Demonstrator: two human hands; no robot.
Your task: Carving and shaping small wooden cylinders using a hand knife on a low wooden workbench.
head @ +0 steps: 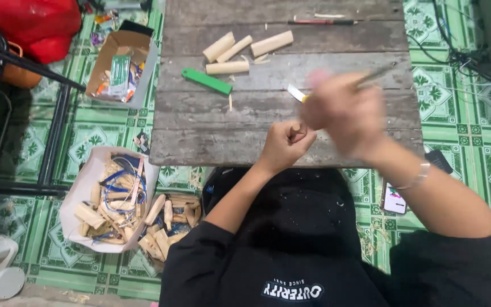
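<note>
The person's right hand [345, 116] is blurring with motion over the near part of the weathered grey plank table [200, 133], its fingers closing around a thin grey-handled tool [373, 74]. The tool's long axis is running from the fist up and to the far right, with the handle end pointing far-right; a small pale yellow-and-white tip [296, 93] is sticking out at the left side of the fist, though the blur is hiding whether it belongs to the tool. The left hand [285, 145] is sitting just left of and nearer than the right one, touching it, curling into a tight fist; what it is gripping cannot be made out.

Farther off on the table, four short pale bamboo cylinders [240, 52] are lying in a loose group, and a flat green plastic stick [206, 81] is lying just near of them, angling from far-left to near-right. A thin red-and-black pencil [322, 22] is resting at the far edge.

On the green patterned tile floor [98, 136] to the left, an open brown cardboard box [121, 45] is holding small packets and oddments, and a white paper bag [80, 190] is holding cut bamboo pieces and blue cord.
</note>
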